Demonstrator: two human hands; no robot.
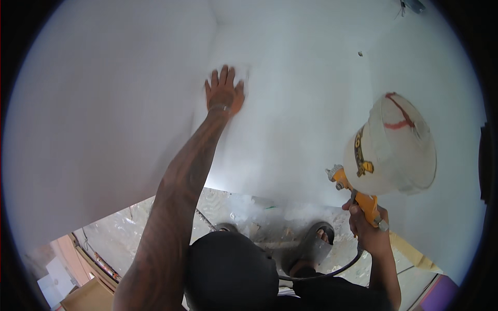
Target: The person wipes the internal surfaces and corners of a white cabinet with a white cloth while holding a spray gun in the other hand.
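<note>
Two bare hands: seen in the head view, one at upper centre of the frame, the other at lower right.
Left hand (223, 92): open and empty, fingers spread, palm turned to the white panelling (295, 114) and seemingly flat on it; a thin band (220, 108) circles the wrist.
Right hand (365, 230): closed around the handle of the spray gun.
Spray gun (369, 207): orange-yellow, right of centre, its nozzle pointing toward the upper left.
Cup (368, 135): large, whitish, tilted, mounted on the gun, with red streaks and a black-and-yellow label.
Hose (332, 273): dark, curving from below the right hand toward the bottom centre.
Floor (210, 205): pale and spattered, across the lower frame, under a dark sandal (317, 246).
Lower left corner: an open cardboard box (89, 296).
Lower right corner: a purple object (440, 293), kind unclear.
Upper right: a small hole (360, 54) in the panelling.
</note>
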